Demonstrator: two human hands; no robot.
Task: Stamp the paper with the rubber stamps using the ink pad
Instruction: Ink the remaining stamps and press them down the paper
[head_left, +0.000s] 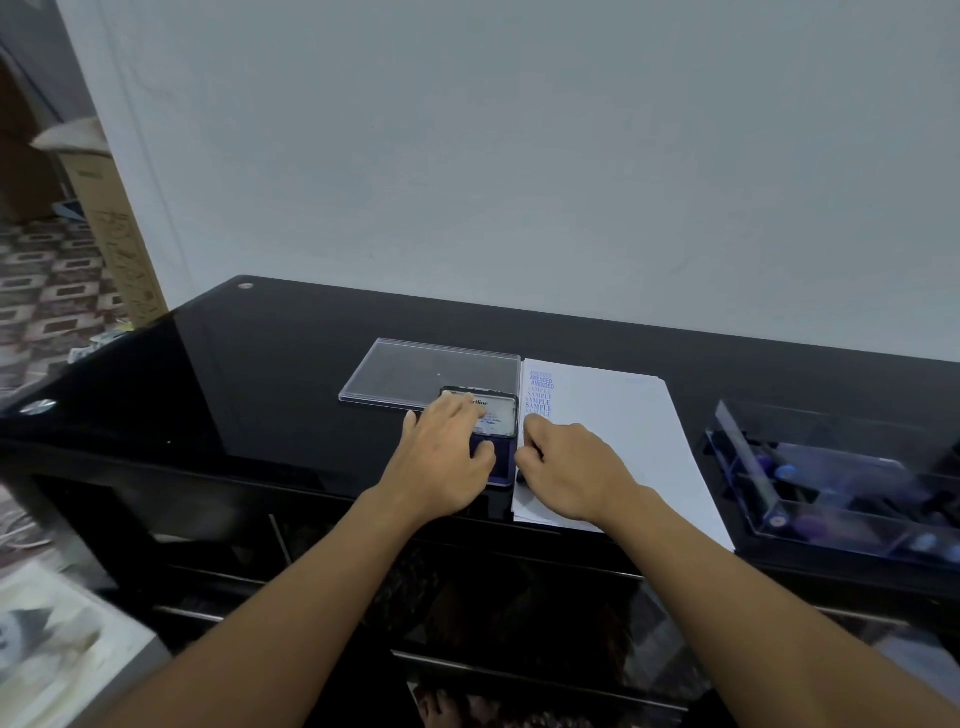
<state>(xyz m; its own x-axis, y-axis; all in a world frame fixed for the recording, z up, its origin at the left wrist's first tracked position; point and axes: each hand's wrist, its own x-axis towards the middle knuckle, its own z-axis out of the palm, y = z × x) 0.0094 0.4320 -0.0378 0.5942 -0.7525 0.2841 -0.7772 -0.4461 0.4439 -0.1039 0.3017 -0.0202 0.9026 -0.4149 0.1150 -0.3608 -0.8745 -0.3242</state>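
On the black table (260, 374) the paper (613, 426), already printed down its left edge, is laid touching the ink pad (501, 415), with a clear box (831, 467) of stamps well to the right. The ink pad is gripped by the left hand (447, 457), fingers over the labelled lid and thumb on the near side; the right hand (566, 467) is curled round a small dark thing, judged a rubber stamp (521, 479). Re-inking is judged the step in hand: the lid must be lifted clear and the stamp pressed squarely down.
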